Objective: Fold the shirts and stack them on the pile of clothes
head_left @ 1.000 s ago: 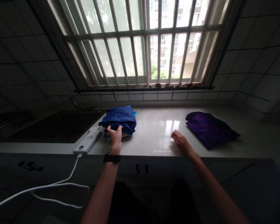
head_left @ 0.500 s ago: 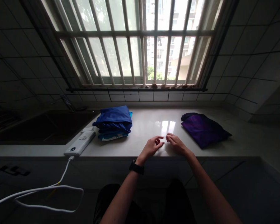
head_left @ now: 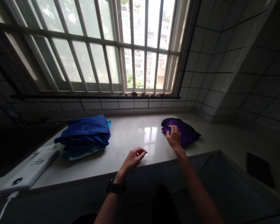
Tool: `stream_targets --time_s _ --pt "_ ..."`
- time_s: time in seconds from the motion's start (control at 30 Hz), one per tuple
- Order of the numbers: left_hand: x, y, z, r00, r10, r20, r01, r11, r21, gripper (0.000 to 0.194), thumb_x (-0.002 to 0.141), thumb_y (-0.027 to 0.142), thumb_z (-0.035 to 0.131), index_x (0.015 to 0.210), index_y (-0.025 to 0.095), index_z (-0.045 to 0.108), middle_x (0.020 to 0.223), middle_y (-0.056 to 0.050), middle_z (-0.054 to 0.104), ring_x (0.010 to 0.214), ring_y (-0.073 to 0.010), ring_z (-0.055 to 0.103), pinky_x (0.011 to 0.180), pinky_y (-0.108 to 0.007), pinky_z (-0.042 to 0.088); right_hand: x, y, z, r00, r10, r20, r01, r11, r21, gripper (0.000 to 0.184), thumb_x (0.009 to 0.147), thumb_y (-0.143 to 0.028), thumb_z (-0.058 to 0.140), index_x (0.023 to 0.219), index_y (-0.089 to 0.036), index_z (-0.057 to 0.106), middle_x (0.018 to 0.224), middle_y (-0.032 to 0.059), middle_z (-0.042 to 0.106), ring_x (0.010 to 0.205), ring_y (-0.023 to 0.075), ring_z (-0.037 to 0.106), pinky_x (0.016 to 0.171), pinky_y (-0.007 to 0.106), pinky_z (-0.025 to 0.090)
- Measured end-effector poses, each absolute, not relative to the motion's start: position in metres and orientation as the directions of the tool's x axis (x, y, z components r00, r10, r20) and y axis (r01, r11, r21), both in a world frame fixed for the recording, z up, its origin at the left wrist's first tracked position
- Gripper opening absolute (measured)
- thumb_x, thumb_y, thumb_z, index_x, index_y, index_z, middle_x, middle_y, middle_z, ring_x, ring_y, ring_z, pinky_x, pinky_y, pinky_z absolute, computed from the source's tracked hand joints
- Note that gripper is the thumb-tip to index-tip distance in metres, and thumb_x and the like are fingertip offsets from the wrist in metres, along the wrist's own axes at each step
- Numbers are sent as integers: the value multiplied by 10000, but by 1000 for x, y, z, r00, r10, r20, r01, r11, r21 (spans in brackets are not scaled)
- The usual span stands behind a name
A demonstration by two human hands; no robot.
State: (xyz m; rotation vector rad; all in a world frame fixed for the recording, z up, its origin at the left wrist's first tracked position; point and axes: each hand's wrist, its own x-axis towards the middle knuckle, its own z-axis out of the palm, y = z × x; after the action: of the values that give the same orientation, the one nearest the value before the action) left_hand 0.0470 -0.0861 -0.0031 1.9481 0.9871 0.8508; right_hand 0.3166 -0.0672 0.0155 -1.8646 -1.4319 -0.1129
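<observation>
My right hand (head_left: 174, 137) is over the near left part of a folded purple and black cloth item (head_left: 185, 135), its fingers slightly bent and apart. Whether the fingertips touch the fabric I cannot tell. Close to the counter's front edge, my left hand (head_left: 134, 157) is loosely curled with nothing visible in it, the thumb near the fingertips. A black watch band (head_left: 116, 186) circles that wrist. Farther left lies a stack of folded blue cloth (head_left: 87, 130), with lighter blue fabric (head_left: 84, 153) beneath it.
A white power bank (head_left: 31, 171) with a plugged-in white cable (head_left: 4, 208) sits at the counter's left front edge, beside a dark sink (head_left: 16, 143). A dark flat object (head_left: 260, 168) lies on the right. Behind the pale counter (head_left: 130, 124) is a barred window (head_left: 95, 56).
My right hand has moved away from my left hand, rightward to the purple cloth. My left hand's fingers are more curled. The view has turned to the right.
</observation>
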Motion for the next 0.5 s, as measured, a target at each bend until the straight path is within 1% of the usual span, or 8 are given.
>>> stream_targets --time_s 0.07,0.1,0.13,0.2,0.27,0.37,0.43,0.5 --pt "47 -86 -2 464 861 207 343 -390 854 354 874 521 593 860 212 766 862 -58 747 754 -198 621 703 -316 503 346 -63 23 557 745 368 788 -333 -518 590 936 -387 546 1444 -90 497 1467 291 510 1379 404 500 1103 569 413" --pt "47 -85 -2 459 863 209 342 -389 856 354 870 523 591 855 213 762 856 -57 749 751 -199 622 702 -316 503 359 -62 25 616 727 304 749 -421 -512 685 908 -457 606 1465 -78 479 1469 314 504 1393 425 488 1108 597 404" --pt "47 -85 -2 457 864 211 337 -388 858 356 867 525 590 855 213 760 855 -57 750 750 -200 623 700 -316 503 370 -60 25 650 714 259 723 -475 -502 757 868 -514 663 1460 -78 487 1454 326 517 1389 438 496 1106 612 405" --pt "47 -84 -3 459 862 217 324 -390 862 360 868 526 587 862 211 761 861 -57 752 751 -201 627 696 -315 504 387 -56 25 671 699 246 709 -508 -489 787 791 -567 751 1391 -95 557 1399 323 572 1337 439 551 1083 598 440" --pt "47 -84 -4 459 860 223 316 -393 864 362 872 525 582 867 211 762 873 -58 754 759 -202 630 694 -314 504 398 -54 25 676 690 258 703 -500 -505 707 758 -561 797 1273 -105 637 1305 310 642 1236 424 630 1023 541 502" --pt "47 -85 -3 454 864 217 321 -386 865 362 874 519 573 875 209 761 886 -59 756 778 -204 635 709 -314 506 403 -52 30 622 757 202 695 -414 -588 461 790 -479 790 1064 -118 704 1108 250 736 1042 377 719 890 452 563" --pt "46 -85 -2 453 868 206 321 -374 870 364 871 519 573 882 205 757 884 -59 754 789 -206 640 721 -316 508 397 -53 37 543 805 238 703 -282 -653 319 810 -432 769 942 -148 709 993 191 761 957 346 731 843 421 566" --pt "46 -86 -1 455 869 196 311 -362 879 361 870 518 579 881 202 753 879 -59 753 798 -210 646 729 -318 510 383 -53 47 461 824 329 690 -100 -717 271 803 -429 772 890 -181 704 929 141 764 930 321 721 826 401 562"
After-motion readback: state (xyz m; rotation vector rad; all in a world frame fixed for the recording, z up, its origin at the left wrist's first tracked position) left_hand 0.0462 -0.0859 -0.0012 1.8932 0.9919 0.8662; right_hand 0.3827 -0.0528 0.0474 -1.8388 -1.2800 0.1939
